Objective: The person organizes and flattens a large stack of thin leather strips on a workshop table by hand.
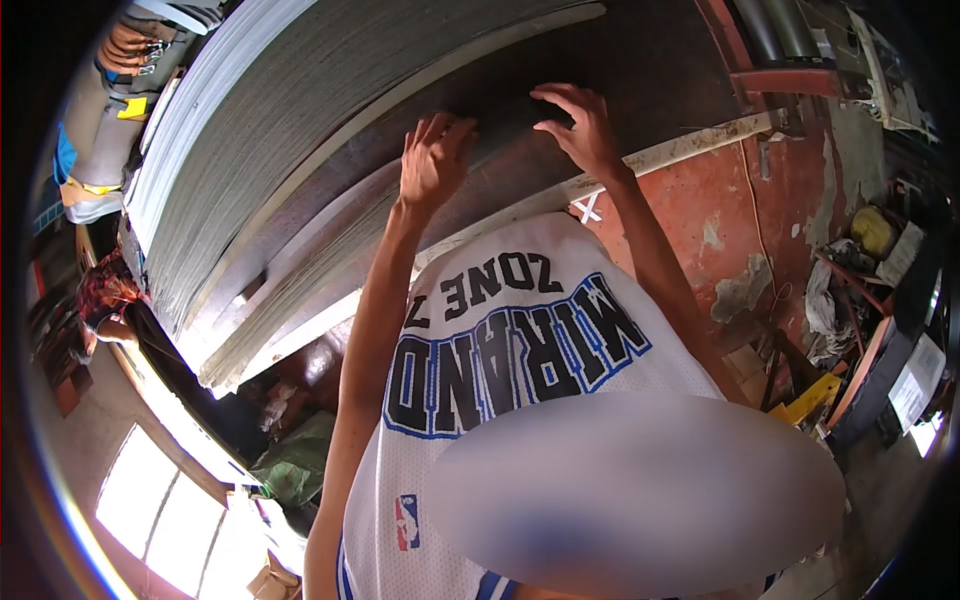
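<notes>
A large stack of thin grey sheets (290, 130) with layered edges runs from the upper middle down to the left. Over a dark, flat surface (500, 70) along its near side, both my hands reach forward. My left hand (437, 160) is at the near layers, its fingers slightly bent and apart, holding nothing visible. To the right, my right hand (580, 125) hovers palm down above the dark surface, thumb and fingers spread wide with nothing between them. A pale edge strip (690, 143) passes below my right wrist.
A red, peeling wall panel (690, 220) lies below the strip. Clutter (860, 270) piles up at the right. A person in a patterned shirt (105, 290) is at the far left, near a green bag (300, 460). Red metal framing (785, 82) stands at upper right.
</notes>
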`<action>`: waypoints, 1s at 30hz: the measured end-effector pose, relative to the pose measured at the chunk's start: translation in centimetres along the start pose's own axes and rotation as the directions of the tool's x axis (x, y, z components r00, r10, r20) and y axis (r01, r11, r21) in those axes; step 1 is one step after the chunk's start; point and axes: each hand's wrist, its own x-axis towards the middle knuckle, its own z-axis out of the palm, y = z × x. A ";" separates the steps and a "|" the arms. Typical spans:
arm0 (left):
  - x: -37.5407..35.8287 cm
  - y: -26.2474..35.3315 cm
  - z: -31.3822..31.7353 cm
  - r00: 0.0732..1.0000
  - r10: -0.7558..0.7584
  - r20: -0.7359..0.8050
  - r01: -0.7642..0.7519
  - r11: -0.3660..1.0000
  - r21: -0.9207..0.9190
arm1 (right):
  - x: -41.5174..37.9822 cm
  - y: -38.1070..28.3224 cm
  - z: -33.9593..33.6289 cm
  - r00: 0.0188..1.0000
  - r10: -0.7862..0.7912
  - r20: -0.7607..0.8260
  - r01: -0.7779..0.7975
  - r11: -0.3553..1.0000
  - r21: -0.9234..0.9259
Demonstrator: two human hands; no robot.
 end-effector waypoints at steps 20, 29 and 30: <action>-0.6 2.2 3.9 0.997 0.061 -0.037 -0.045 0.937 0.348 | 0.8 0.3 -1.4 0.996 -0.088 0.021 0.090 0.987 -0.131; -0.6 2.4 3.9 0.997 0.067 -0.025 -0.055 0.941 0.334 | -1.4 -0.9 1.6 0.975 0.159 -0.157 -0.166 0.986 -0.032; -0.6 2.5 3.8 0.997 0.080 -0.023 -0.067 0.933 0.354 | -1.4 -1.0 1.5 0.977 0.157 -0.146 -0.166 0.985 -0.053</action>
